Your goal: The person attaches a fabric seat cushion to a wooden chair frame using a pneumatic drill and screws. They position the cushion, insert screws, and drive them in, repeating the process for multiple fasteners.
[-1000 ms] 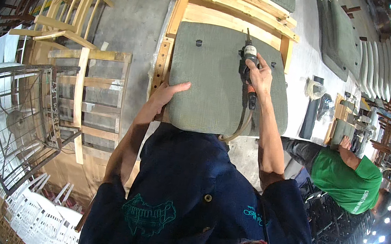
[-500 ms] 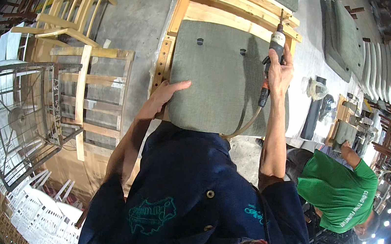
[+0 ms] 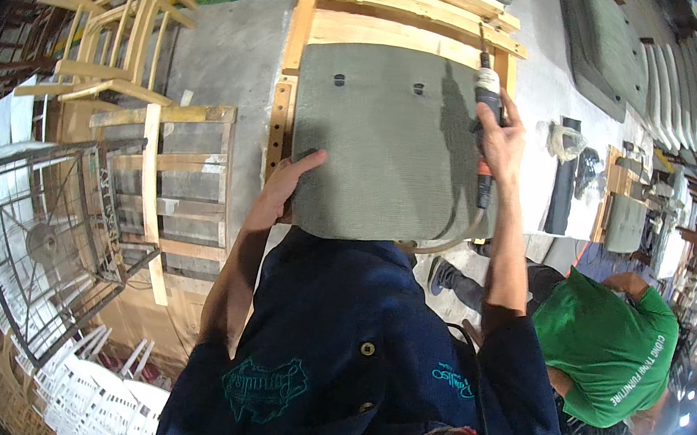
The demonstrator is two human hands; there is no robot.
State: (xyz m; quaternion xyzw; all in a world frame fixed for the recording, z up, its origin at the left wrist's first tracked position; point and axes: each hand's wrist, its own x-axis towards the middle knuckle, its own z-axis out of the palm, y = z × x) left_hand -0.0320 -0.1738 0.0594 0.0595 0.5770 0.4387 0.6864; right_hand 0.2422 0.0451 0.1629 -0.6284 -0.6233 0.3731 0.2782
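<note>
Two hands busy | left hand [image 3: 287, 183] flat, open on grey seat cushion [image 3: 389, 139] | right hand [image 3: 499, 141] clamped around power screwdriver [image 3: 488, 104]

No packages, labels, signs or screens can be made out.

I note a seat cushion [image 3: 389, 139] lying flat on a wooden frame [image 3: 411, 6] directly ahead. My left hand [image 3: 287, 183] rests on its near left edge; my right hand [image 3: 499, 141] holds a power tool [image 3: 488, 104] over its right edge. A fan cage [image 3: 46, 239] stands to the left. A seated person [image 3: 604, 348] is at right, below a worktable [image 3: 548, 103].
</note>
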